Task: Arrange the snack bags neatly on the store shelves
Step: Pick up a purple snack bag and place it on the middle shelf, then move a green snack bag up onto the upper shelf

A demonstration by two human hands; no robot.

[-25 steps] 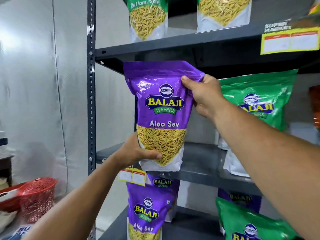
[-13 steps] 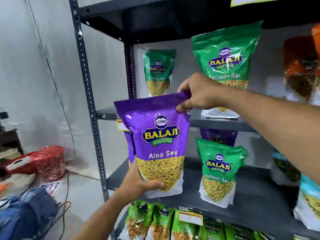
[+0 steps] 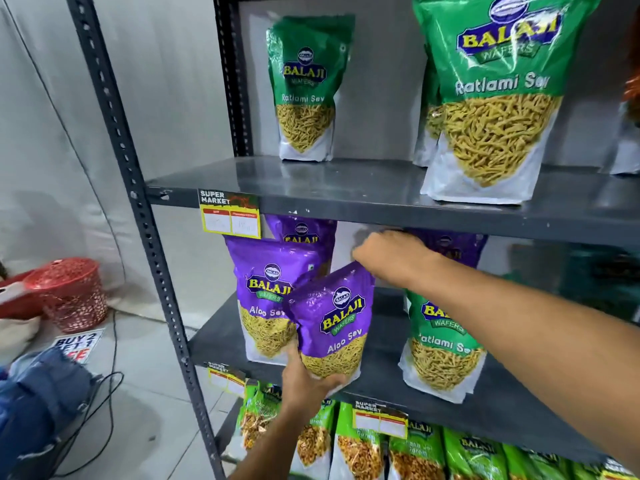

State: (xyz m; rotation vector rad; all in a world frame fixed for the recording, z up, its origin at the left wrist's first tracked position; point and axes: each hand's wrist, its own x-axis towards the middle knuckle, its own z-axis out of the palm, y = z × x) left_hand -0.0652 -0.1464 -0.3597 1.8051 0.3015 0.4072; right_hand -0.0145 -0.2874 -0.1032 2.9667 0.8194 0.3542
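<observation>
A purple Aloo Sev bag (image 3: pixel 337 320) tilts at the front of the middle shelf (image 3: pixel 485 407). My left hand (image 3: pixel 304 379) grips its bottom. At its top corner is my right hand (image 3: pixel 391 254), fingers pinched on the corner just under the upper shelf (image 3: pixel 346 192). Another purple Aloo Sev bag (image 3: pixel 263 289) stands just behind and to the left, with a third (image 3: pixel 301 230) further back. A green Ratlami Sev bag (image 3: pixel 443 344) stands to the right on the same shelf.
Green Ratlami Sev bags (image 3: pixel 306 88) (image 3: pixel 491 98) stand on the upper shelf. Several green bags (image 3: pixel 360 445) fill the shelf below. The rack's grey post (image 3: pixel 138 202) runs down the left. A red basket (image 3: pixel 69 292) and cables lie on the floor at left.
The purple bag has come down from the level of the upper shelf to the middle shelf, both hands still on it. It now tilts beside the other purple bag. The view has dropped.
</observation>
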